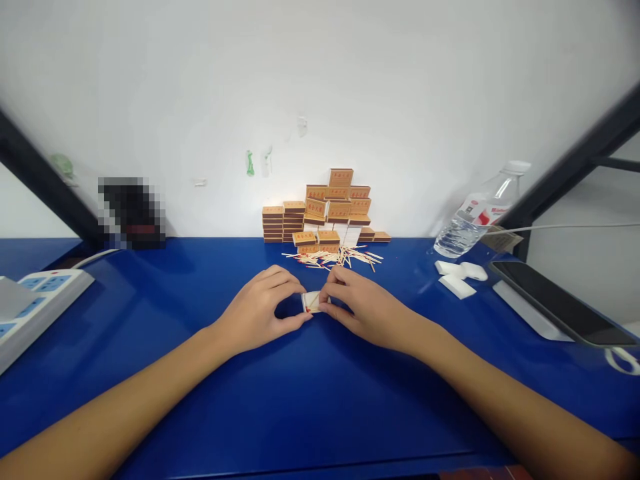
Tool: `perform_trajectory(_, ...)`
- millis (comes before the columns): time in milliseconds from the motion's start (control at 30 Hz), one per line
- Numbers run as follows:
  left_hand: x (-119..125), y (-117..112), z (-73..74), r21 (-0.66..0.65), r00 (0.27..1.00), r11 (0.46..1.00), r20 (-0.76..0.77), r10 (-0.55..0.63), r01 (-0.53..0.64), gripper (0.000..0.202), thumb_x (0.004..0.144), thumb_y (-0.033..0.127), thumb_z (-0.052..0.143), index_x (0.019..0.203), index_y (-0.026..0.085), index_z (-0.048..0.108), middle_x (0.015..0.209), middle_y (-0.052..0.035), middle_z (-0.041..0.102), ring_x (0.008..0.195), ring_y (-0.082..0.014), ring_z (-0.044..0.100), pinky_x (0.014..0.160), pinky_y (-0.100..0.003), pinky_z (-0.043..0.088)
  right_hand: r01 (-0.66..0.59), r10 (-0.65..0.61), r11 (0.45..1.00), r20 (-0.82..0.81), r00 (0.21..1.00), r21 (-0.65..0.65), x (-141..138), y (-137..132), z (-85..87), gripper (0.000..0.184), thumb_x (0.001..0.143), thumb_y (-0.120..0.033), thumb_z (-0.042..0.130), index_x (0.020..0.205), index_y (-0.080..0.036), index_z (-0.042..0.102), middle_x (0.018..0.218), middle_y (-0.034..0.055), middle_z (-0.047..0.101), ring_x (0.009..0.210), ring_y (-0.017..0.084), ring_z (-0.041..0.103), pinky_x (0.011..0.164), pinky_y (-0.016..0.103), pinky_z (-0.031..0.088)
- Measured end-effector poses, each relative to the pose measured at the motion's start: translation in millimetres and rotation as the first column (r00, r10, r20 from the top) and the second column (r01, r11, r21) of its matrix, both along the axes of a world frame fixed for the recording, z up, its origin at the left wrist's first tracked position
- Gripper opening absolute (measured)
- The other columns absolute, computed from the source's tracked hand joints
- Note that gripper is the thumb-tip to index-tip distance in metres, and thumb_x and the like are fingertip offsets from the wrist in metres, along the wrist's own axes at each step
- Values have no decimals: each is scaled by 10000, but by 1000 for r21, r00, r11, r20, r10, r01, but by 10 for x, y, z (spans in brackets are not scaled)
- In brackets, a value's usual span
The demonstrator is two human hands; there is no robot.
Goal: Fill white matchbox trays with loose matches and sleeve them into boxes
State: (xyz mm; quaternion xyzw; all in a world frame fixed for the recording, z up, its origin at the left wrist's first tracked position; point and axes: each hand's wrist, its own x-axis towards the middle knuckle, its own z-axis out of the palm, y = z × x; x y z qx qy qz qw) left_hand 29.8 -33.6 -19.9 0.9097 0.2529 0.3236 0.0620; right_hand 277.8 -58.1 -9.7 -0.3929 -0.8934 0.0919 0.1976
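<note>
Head view: a small white matchbox tray (311, 301) sits between two bare hands at the middle of the blue bench (280, 407), just in front of a spread of loose matches (350, 257). The left hand (265, 303) grips the tray's left end between thumb and forefinger, which probably keeps so light a thing from sliding. The right hand (363, 307) is curled over the other end, fingertips bunched; whether they pinch the tray wall or a match, I cannot tell. Both forearms reach in from the lower corners, leaving the tray's opening facing up between the fingers.

Behind the matches, printed matchboxes (339, 211) are piled beside the white wall (200, 100), flat stacks at left and a taller heap at centre, the wall perhaps serving as a backstop. A plastic bottle (473, 210) stands tilted at right, near some white pieces (457, 287) and a phone (560, 300).

The right fingers hide the tray's far end, so its matches cannot be counted. Pale forms under the heap are hard to make out, a dark object (131, 213) at left is pixelated, and the frame edge cuts off the power strip (55, 300).
</note>
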Motion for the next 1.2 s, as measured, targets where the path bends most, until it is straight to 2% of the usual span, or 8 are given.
perform_trajectory(300,-1,-5,2,-12,1000,1000,-7,14,-14,202,914,303,762,1075,196,703,1036,-74,739,987,-250,644,897,-444,558,37,-37,999,-47,998,2,20,33,13,155,1045,-263,546,1007,-201,683,1010,72,612,894,195,603,795,333,489)
perform_trajectory(400,-1,-2,-6,-20,1000,1000,-9,12,-12,199,912,309,764,1067,197,706,1032,-70,741,979,-249,647,892,-442,558,213,-208,975,-84,974,55,117,150,6,156,1023,-258,556,931,-203,669,931,59,636,840,193,604,750,324,456)
perform_trajectory(500,-1,-6,-13,-18,1000,1000,-16,17,-17,209,919,328,757,1070,191,710,1026,-72,741,971,-249,647,893,-442,557,430,-429,902,-38,903,34,256,293,-40,154,988,-292,602,888,-201,675,913,57,659,795,195,610,713,326,429)
perform_trajectory(600,1,-13,-12,-15,999,1000,-28,21,-21,222,923,341,755,1072,182,712,1027,-73,743,974,-249,641,895,-444,557,492,-492,871,25,870,11,365,404,-123,192,966,-375,648,931,-190,683,986,80,665,834,217,628,749,350,458)
perform_trajectory(767,3,-15,3,-15,1000,1000,-18,23,-23,210,922,336,750,1067,186,720,1025,-73,746,975,-248,648,901,-448,563,454,-447,890,107,888,-49,447,479,-212,162,997,-291,595,883,-186,639,960,87,656,859,224,641,807,364,495)
perform_trajectory(933,-2,-10,7,-25,999,999,-21,46,-47,203,925,347,740,1054,191,727,1023,-77,748,985,-253,651,908,-457,568,413,-407,909,95,908,-52,475,424,-111,175,1013,-250,552,862,-188,616,957,94,650,843,223,623,795,370,495)
perform_trajectory(1100,5,-20,-4,-20,999,999,-13,30,-30,209,922,343,751,1056,186,719,1013,-75,741,963,-248,643,897,-443,561,170,-166,985,-93,982,33,233,204,33,112,1042,-253,537,956,-208,594,1027,84,625,941,224,596,838,359,492)
perform_trajectory(1200,16,-32,-10,-17,1000,1000,-5,4,-4,206,923,320,753,1069,181,709,1016,-76,739,964,-247,639,888,-437,556,66,-63,997,-89,994,32,22,57,26,87,1042,-226,543,984,-211,606,1046,83,610,999,230,587,877,369,499)
